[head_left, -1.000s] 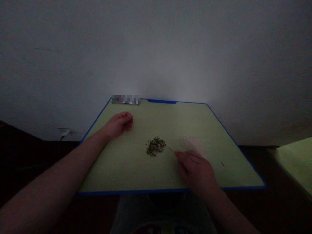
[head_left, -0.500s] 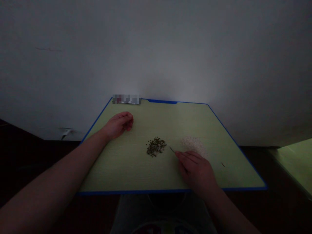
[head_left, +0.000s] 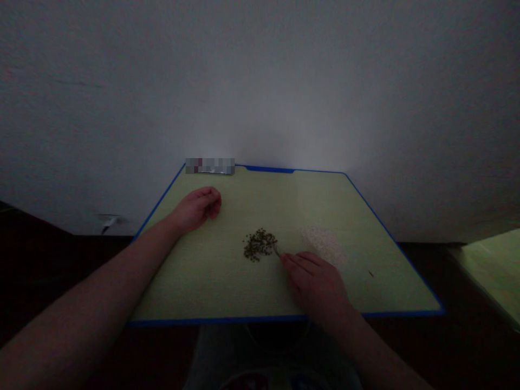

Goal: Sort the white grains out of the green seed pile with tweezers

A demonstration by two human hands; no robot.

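Observation:
My right hand (head_left: 314, 279) pinches a thin, dark pointed tool (head_left: 277, 251), perhaps tweezers. Its tip is at the right edge of a loose pile of small dark grains (head_left: 258, 245), which look like beans or seeds. Just beyond the knuckles of this hand spreads a pile of pale grains (head_left: 323, 241), rice-like, partly covered by the hand. My left hand (head_left: 199, 207) rests on the far left of the table with its fingers curled in, and nothing shows in it. Both piles lie directly on the pale green tabletop (head_left: 227, 281).
A blue edging (head_left: 195, 322) runs round the table. At the back left corner lies a flat, blurred-out object (head_left: 210, 166). A small dark sliver (head_left: 371, 274) lies to the right. Behind the table stands a white wall (head_left: 260, 81) with a plugged-in cable (head_left: 109, 223) low on the left.
My right hand has moved left with the thin tool, so its tip now reaches the dark grains. More of the pale pile shows. My left hand has stayed put.

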